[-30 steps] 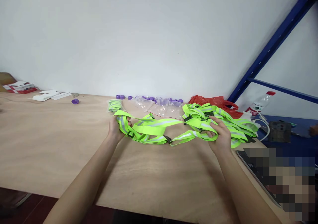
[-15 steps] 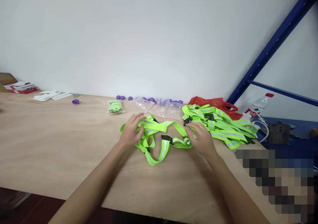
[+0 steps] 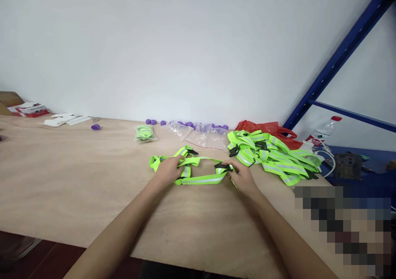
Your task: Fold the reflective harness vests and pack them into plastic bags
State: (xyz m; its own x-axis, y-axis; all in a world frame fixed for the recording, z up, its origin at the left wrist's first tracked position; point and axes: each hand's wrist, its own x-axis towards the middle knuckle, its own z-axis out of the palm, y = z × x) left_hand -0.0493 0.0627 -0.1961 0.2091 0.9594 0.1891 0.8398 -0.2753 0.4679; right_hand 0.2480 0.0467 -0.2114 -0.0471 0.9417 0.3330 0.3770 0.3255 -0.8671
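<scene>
the pale wooden worktop (image 3: 77, 196) carries everything told here. near its right edge lies the pile of straps (image 3: 286, 167), lime green with silvery stripes, and behind it, by the back edge, a red plastic bag (image 3: 266, 127).

the loose green strap (image 3: 201, 181) lies in front of the pile's left side, between the back and front edges. its long axis runs left to right, roughly along the front edge; a looped end pokes out left, past the left hand (image 3: 167, 171), and a black buckle (image 3: 223, 167) sits at the right end.

both forearms reach in from the front edge and angle toward each other, palms mostly down. the left hand's fingers are bent and closed on the strap's left part. the right hand (image 3: 244, 178) pinches the right end by the buckle, thumb and fingertips nearly together.

clear bags (image 3: 201, 139) lie toward the back edge, with a bagged strap (image 3: 144, 133) left of them. smallest are the purple caps (image 3: 163, 123), mostly along the back edge.
</scene>
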